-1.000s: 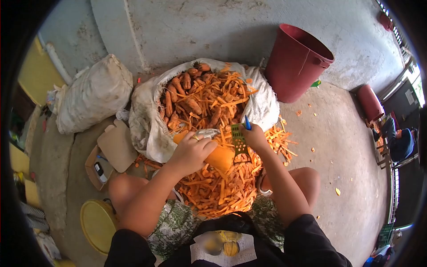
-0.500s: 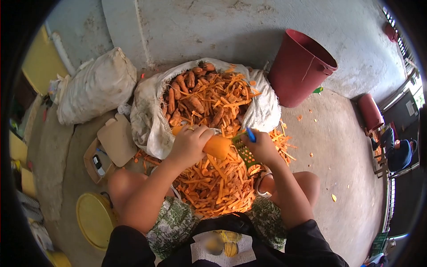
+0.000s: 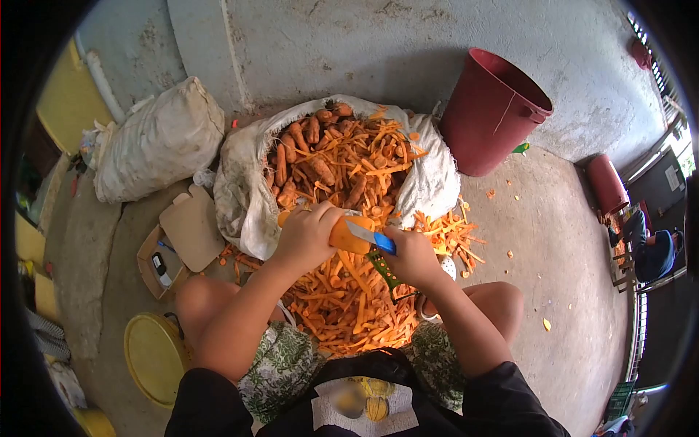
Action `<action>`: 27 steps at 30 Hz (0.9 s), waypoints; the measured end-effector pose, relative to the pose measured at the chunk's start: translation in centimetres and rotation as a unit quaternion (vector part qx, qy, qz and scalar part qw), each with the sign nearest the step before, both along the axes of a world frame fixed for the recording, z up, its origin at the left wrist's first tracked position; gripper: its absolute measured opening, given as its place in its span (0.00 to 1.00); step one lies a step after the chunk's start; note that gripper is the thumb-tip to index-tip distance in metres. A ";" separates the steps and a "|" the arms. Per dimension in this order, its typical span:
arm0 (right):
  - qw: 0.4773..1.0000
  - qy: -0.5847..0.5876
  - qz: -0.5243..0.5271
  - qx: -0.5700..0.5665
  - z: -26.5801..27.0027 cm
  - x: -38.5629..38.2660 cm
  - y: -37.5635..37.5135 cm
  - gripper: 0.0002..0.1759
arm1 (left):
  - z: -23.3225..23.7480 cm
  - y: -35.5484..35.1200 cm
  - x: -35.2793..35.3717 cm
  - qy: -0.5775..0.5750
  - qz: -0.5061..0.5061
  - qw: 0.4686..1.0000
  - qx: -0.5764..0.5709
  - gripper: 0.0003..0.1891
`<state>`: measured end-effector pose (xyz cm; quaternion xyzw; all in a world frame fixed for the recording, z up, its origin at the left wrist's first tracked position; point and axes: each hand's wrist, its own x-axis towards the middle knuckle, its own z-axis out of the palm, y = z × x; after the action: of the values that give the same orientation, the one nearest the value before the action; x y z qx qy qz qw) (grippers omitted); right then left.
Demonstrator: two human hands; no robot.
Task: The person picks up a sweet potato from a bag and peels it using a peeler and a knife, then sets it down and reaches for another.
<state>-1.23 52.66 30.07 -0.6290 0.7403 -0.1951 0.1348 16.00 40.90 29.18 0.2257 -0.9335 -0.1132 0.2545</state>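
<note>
My left hand (image 3: pixel 307 234) is closed around a thick peeled carrot (image 3: pixel 345 239), whose orange end sticks out towards the right. In my right hand (image 3: pixel 415 258) is a small knife (image 3: pixel 361 231) with a blue handle; its blade lies across the carrot's end. The same hand also grips a green tool with holes, like a hand grater (image 3: pixel 381 271), hanging below the knife. Beneath both hands spreads a heap of carrot peelings and strips (image 3: pixel 349 309) between my legs. Just beyond, an open white sack (image 3: pixel 237 186) holds unpeeled carrots (image 3: pixel 314 169) and more peelings.
A tall dark red bin (image 3: pixel 480 120) stands by the wall at the back right. At the back left leans a full white sack (image 3: pixel 160 142). An open cardboard box (image 3: pixel 200 226) and a yellow lidded bucket (image 3: pixel 154 360) are on my left. A person (image 3: pixel 655 251) sits far right.
My right hand has turned and shifted slightly left and down. The knife blade now shows against the carrot's end, while the green grater has swung below it.
</note>
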 end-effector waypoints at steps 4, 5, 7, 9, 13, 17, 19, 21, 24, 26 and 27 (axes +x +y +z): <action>0.999 -0.005 0.010 -0.034 -0.3 -0.1 0.1 0.08 | -0.1 0.0 0.0 0.014 -0.002 1.000 -0.010 0.26; 0.999 -0.008 0.014 -0.037 -0.2 -0.1 0.1 0.09 | -0.2 -0.1 0.0 0.019 -0.002 1.000 -0.018 0.26; 0.999 -0.012 0.019 -0.039 -0.3 -0.1 0.0 0.09 | -0.1 -0.1 0.0 0.025 -0.001 0.999 -0.025 0.27; 0.997 -0.049 -0.055 -0.020 -1.1 -0.3 -0.4 0.10 | 0.3 0.0 0.1 0.051 -0.034 0.997 -0.052 0.26; 0.990 -0.071 -0.115 0.047 -1.3 -0.9 -1.0 0.10 | 1.1 1.0 -0.1 0.101 -0.052 0.993 -0.022 0.24; 0.973 -0.178 -0.120 0.078 -1.1 -0.7 -1.2 0.12 | 0.9 0.4 0.2 0.102 -0.047 0.992 -0.061 0.21; 0.948 -0.260 -0.141 0.120 -1.3 -1.0 -1.2 0.12 | 0.8 0.2 0.3 0.093 -0.042 0.992 -0.072 0.21; 0.813 -0.561 -0.153 0.035 -2.1 -1.7 -1.3 0.14 | 1.0 0.2 0.3 0.101 -0.070 0.985 -0.123 0.19; 0.698 -0.706 -0.093 0.071 2.0 -0.9 -0.7 0.13 | 0.9 0.3 0.3 0.080 -0.091 0.980 -0.157 0.16; 0.625 -0.771 -0.011 0.120 0.2 -1.6 -0.7 0.14 | 0.3 0.5 0.1 0.072 -0.093 0.977 -0.180 0.16; 0.625 -0.771 -0.010 0.120 -0.4 -1.4 -0.5 0.14 | -0.1 0.6 -0.1 0.063 -0.097 0.972 -0.203 0.17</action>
<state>-2.68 52.19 29.70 -0.2189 0.3889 -0.5192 0.7289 15.90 41.48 29.13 0.0700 -0.9363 0.0408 0.3416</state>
